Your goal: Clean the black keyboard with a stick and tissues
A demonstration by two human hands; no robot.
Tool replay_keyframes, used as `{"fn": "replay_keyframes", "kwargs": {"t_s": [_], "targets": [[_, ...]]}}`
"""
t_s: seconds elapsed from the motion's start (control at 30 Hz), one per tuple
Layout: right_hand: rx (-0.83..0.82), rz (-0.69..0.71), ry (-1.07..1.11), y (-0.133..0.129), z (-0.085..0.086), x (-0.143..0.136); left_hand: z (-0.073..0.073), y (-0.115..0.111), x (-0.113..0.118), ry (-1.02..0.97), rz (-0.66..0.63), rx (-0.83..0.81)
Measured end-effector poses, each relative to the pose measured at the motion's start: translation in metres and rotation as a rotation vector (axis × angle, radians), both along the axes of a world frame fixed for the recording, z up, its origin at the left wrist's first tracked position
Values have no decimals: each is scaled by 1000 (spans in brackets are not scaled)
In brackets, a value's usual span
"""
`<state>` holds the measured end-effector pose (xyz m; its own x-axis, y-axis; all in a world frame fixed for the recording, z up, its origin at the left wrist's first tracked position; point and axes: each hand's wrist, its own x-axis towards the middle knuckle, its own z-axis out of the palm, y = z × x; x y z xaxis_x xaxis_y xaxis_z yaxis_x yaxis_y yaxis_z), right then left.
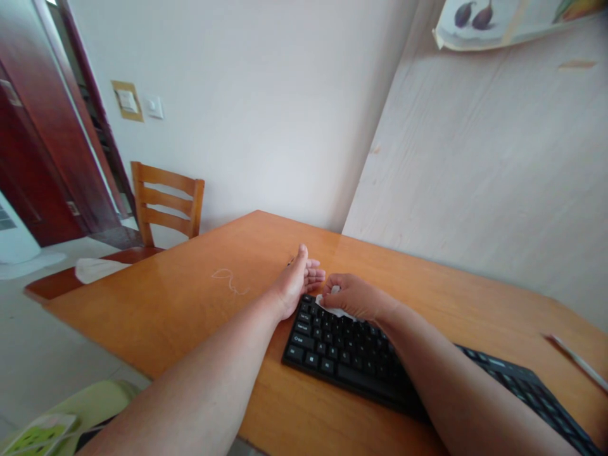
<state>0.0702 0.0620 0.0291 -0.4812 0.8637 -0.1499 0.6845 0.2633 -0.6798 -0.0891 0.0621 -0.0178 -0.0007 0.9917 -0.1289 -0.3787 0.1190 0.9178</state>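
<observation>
A black keyboard [361,354] lies on the wooden table, partly covered by my right forearm. My right hand [354,296] is closed around a white tissue [338,311], which rests against the keys near the keyboard's top left corner. Beside that corner, at the far left end of the keyboard, is my left hand [297,278]. Its thumb points up and its fingers are stretched out toward the right hand, with nothing visible in the palm. Whether the left hand touches the keyboard's edge I cannot tell.
On the table [190,304] lies a thin pale string [230,278] left of my hands, and a slim stick-like object [577,361] at the right. A wooden chair [168,202] stands past the left edge. Walls border the far side. A power strip [40,437] sits lower left.
</observation>
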Motion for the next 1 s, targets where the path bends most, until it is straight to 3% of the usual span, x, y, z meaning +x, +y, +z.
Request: {"fn": "replay_keyframes", "kwargs": {"t_s": [0.13,0.33,0.6,1.0], "targets": [[23,-13,-18,0,0,-2,1,-1,0,-3,11,-10],[65,-85,2,12,10,17,4,-3,1,3,8,-6],[-25,109,-83,8,12,21,3,-2,0,28,4,0],[71,140,-125,10,8,22,3,-3,1,56,4,0]]}}
